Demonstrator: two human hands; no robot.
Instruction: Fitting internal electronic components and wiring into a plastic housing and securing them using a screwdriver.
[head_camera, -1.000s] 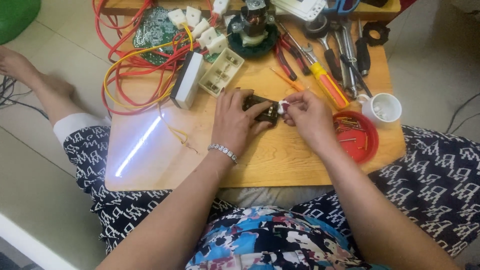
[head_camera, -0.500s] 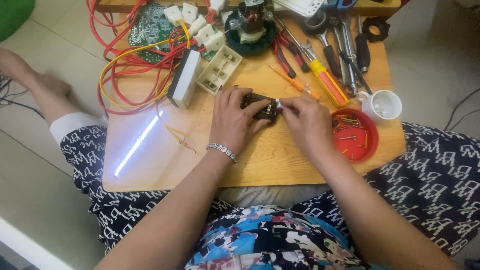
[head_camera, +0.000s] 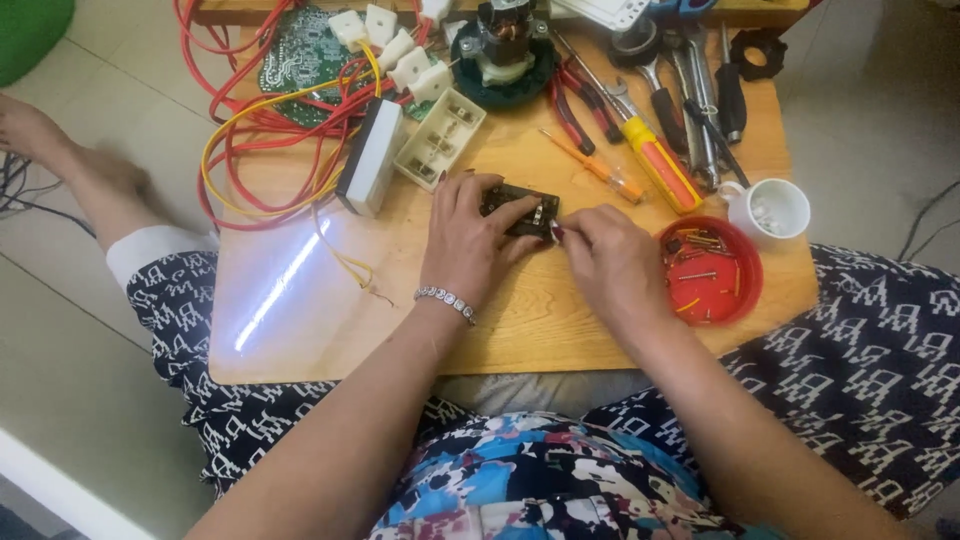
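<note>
Both hands are closed on the small dark switch block (head_camera: 518, 210) between them, left hand (head_camera: 462, 245) pinning it, right hand (head_camera: 610, 262) pinching its end, and a slip could flick a tiny part toward the red screw dish (head_camera: 745, 268) just right.

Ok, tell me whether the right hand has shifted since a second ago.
Yes, slightly: the right hand has drawn back toward the person, away from the yellow-handled screwdriver, its fingers at the dark part.
</note>
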